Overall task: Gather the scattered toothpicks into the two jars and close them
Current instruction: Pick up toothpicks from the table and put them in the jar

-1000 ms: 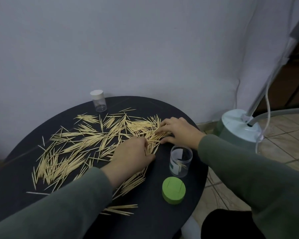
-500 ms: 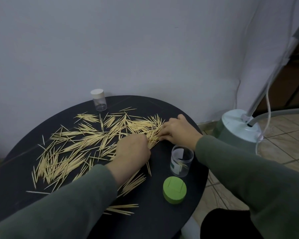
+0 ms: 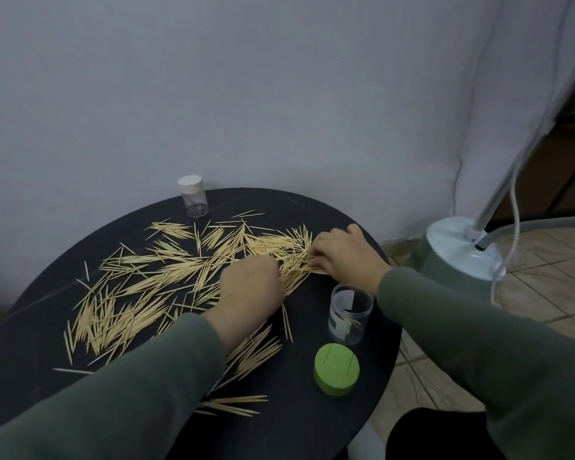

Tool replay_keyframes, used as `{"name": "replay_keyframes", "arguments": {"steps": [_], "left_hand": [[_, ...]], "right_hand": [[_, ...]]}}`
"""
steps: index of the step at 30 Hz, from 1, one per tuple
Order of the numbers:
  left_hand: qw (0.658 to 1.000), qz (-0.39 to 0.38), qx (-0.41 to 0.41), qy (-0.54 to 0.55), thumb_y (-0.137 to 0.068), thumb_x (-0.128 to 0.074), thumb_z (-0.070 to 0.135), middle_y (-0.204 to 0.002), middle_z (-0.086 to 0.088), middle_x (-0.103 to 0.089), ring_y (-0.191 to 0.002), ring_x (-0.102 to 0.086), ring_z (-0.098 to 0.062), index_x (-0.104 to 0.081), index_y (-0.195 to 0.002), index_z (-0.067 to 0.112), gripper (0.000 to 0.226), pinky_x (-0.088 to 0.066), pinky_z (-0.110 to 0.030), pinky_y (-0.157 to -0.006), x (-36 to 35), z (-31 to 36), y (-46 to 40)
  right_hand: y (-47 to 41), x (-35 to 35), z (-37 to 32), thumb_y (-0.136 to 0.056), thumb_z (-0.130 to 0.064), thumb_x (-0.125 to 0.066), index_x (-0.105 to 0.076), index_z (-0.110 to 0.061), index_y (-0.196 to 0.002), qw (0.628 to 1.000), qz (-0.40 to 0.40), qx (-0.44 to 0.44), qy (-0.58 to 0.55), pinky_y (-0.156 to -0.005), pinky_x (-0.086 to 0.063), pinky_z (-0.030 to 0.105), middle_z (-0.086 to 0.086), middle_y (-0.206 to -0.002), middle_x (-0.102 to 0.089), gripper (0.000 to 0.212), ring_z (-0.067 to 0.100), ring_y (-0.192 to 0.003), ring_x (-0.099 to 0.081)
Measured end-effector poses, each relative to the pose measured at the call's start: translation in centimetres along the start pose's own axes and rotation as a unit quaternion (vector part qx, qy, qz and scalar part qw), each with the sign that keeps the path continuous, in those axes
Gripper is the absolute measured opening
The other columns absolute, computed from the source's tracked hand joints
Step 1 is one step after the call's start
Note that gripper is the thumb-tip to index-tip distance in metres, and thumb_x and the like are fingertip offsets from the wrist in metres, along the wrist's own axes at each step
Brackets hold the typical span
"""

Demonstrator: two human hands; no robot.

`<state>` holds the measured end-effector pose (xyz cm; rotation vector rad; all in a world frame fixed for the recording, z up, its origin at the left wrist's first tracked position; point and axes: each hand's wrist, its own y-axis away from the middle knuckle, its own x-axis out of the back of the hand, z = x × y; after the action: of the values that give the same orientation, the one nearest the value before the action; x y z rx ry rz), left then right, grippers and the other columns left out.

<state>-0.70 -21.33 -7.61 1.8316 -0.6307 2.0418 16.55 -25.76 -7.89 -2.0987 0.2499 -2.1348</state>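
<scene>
Round black counter [image 3: 312,436] against a pale wall, strewn with wooden toothpicks [image 3: 136,293] from the far left to the near middle, thickest at the left and centre. Left hand [image 3: 249,287] knuckles-up over the middle of the scatter, fingers curled under among the sticks; whether that grip grasps any cannot be told. Right hand [image 3: 346,257] near the far right rim, fingertips bent down onto a dense bunch of toothpicks, seemingly pinching some, fingertips partly hidden. Both hands close together, not touching. Grey-green sleeves on both arms.

Open clear jar [image 3: 350,313] upright just beside the right wrist, a few toothpicks inside, a label on its wall. Green lid [image 3: 336,372] flat on the counter just in front of that jar, apart from it. Small clear jar with white cap [image 3: 193,195] upright at the far edge, closed, well apart from both hands.

Pale green round appliance base [image 3: 458,250] with a hose on the tiled floor to the right.
</scene>
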Motion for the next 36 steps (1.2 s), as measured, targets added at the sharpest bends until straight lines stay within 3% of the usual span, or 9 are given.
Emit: {"name": "replay_keyframes", "arguments": {"steps": [9,13,18,20,23,25,28,31,36], "left_hand": [[0.999,-0.008,-0.013,-0.051,-0.094,-0.055,0.023,-0.096,0.002,-0.065,-0.091,-0.063,-0.02,-0.066,-0.109,0.023,0.019,-0.044,-0.029,-0.065,0.5,-0.1,-0.3],[0.996,0.011,-0.033,-0.084,-0.094,-0.053,0.022,-0.085,0.002,-0.06,-0.089,-0.062,-0.02,-0.067,-0.105,0.021,0.017,-0.043,-0.029,-0.063,0.8,0.2,0.0],[0.995,0.024,-0.043,-0.085,-0.094,-0.054,0.027,-0.104,-0.001,-0.061,-0.101,-0.056,-0.021,-0.066,-0.109,0.018,0.021,-0.049,-0.032,-0.075,0.7,0.0,0.1],[0.996,0.022,-0.041,-0.072,-0.094,-0.056,0.028,-0.11,-0.001,-0.059,-0.104,-0.054,-0.021,-0.066,-0.11,0.018,0.022,-0.049,-0.033,-0.078,0.7,-0.2,-0.1],[0.999,0.017,-0.014,-0.035,-0.092,-0.058,0.028,-0.101,0.002,-0.064,-0.093,-0.06,-0.019,-0.07,-0.107,0.022,0.02,-0.049,-0.03,-0.069,0.6,-0.7,-0.5],[1.0,0.005,0.004,0.006,-0.092,-0.059,0.034,-0.091,0.005,-0.066,-0.083,-0.063,-0.017,-0.072,-0.103,0.025,0.019,-0.053,-0.03,-0.068,0.9,-0.9,-0.5],[0.994,-0.036,0.013,0.103,-0.092,-0.059,0.043,-0.083,0.007,-0.067,-0.072,-0.06,-0.013,-0.072,-0.103,0.03,0.022,-0.056,-0.031,-0.069,1.6,-1.2,-0.3],[0.972,-0.069,0.024,0.224,-0.092,-0.06,0.039,-0.097,0.007,-0.07,-0.07,-0.057,-0.009,-0.072,-0.108,0.027,0.023,-0.055,-0.03,-0.074,2.2,-1.2,0.0],[0.857,-0.096,0.07,0.502,-0.091,-0.064,0.028,-0.126,0.0,-0.063,-0.103,-0.05,-0.01,-0.067,-0.119,0.015,0.031,-0.039,-0.03,-0.086,3.4,-0.6,1.5]], "right_hand": [[0.5,0.5,-0.1,-0.094,-0.037,-0.056,-0.066,-0.028,-0.105,0.994,0.032,-0.051,-0.093,-0.096,-0.025,0.035,-0.009,-0.106,-0.059,0.018,0.012,-0.104,-0.05],[1.0,1.0,0.0,-0.092,-0.04,-0.059,-0.066,-0.032,-0.1,0.983,0.053,-0.078,-0.157,-0.1,-0.028,0.036,-0.012,-0.096,-0.057,0.014,0.008,-0.096,-0.05],[1.8,1.6,0.0,-0.089,-0.04,-0.063,-0.062,-0.036,-0.09,0.964,0.062,-0.101,-0.239,-0.104,-0.034,0.04,-0.014,-0.09,-0.058,0.005,0.004,-0.087,-0.054],[2.1,2.0,0.0,-0.088,-0.04,-0.064,-0.062,-0.036,-0.089,0.952,0.063,-0.109,-0.279,-0.101,-0.04,0.044,-0.013,-0.091,-0.061,0.004,0.007,-0.088,-0.056],[2.5,3.1,0.0,-0.088,-0.034,-0.066,-0.06,-0.04,-0.084,0.933,0.076,-0.116,-0.333,-0.092,-0.049,0.044,-0.008,-0.088,-0.066,0.008,0.017,-0.086,-0.061],[2.9,3.8,0.0,-0.089,-0.028,-0.066,-0.061,-0.037,-0.083,0.916,0.088,-0.113,-0.375,-0.084,-0.054,0.039,0.002,-0.088,-0.069,0.012,0.02,-0.08,-0.062],[3.7,5.0,-0.2,-0.091,-0.02,-0.063,-0.063,-0.03,-0.085,0.879,0.097,-0.106,-0.455,-0.074,-0.052,0.017,-0.004,-0.084,-0.066,0.011,0.003,-0.076,-0.06],[4.6,5.7,-0.3,-0.091,-0.017,-0.061,-0.064,-0.026,-0.088,0.852,0.095,-0.097,-0.505,-0.078,-0.05,0.012,-0.008,-0.084,-0.065,0.01,-0.002,-0.078,-0.061],[6.0,6.3,-1.0,-0.091,-0.016,-0.059,-0.064,-0.023,-0.088,0.83,0.071,-0.087,-0.546,-0.081,-0.051,0.018,-0.01,-0.081,-0.065,0.009,-0.001,-0.079,-0.061]]}}
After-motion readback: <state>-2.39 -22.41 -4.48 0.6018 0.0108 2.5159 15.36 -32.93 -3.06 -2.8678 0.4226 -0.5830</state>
